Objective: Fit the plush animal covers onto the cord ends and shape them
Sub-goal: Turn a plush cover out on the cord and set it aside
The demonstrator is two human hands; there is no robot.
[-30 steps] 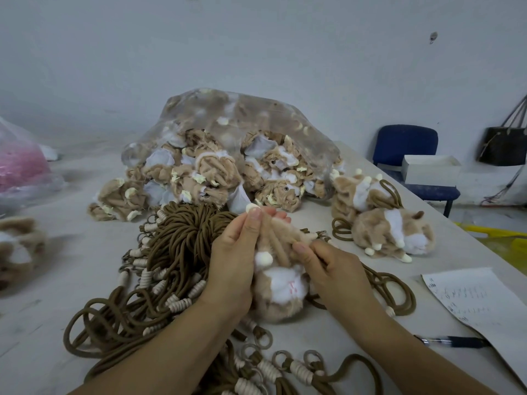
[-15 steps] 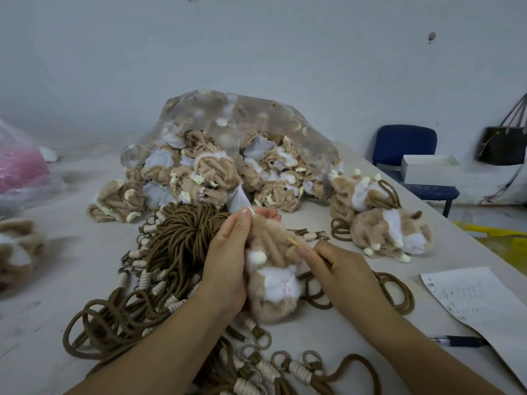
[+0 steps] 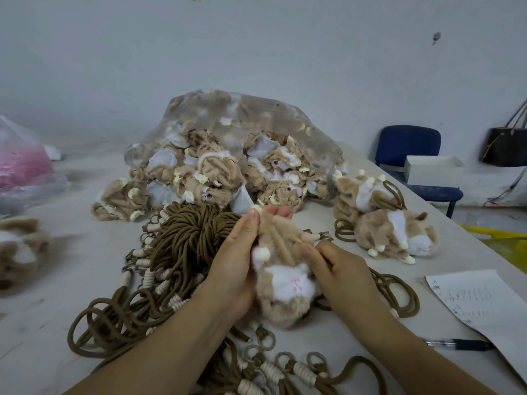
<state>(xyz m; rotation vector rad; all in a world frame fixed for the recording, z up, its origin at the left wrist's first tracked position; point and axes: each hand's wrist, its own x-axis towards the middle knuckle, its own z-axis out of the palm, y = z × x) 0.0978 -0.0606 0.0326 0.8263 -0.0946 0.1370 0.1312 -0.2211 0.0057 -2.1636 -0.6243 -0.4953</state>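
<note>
A tan and white plush animal cover [image 3: 282,277] with a pink stitched mouth sits upright between my hands above the table. My left hand [image 3: 236,260] grips its left side, thumb near a cream foot at the top. My right hand [image 3: 333,269] pinches a thin pale stick [image 3: 299,240] whose tip pokes into the plush's fur. A brown cord [image 3: 399,295] trails from behind the plush to the right. A large bundle of brown cords [image 3: 182,243] with cream wrapped ends lies to the left.
A clear bag [image 3: 242,155] spills unturned plush covers at the back. Two fitted plush animals [image 3: 393,232] lie at the right. A paper sheet [image 3: 484,309] and pen [image 3: 459,344] lie near the right edge. A pink-filled bag [image 3: 20,169] and another plush [image 3: 20,249] are at the left. A blue chair [image 3: 410,155] stands beyond.
My right hand drew back from the plush's side and now works a thin stick into its fur. The left hand keeps its grip; the plush tilted slightly.
</note>
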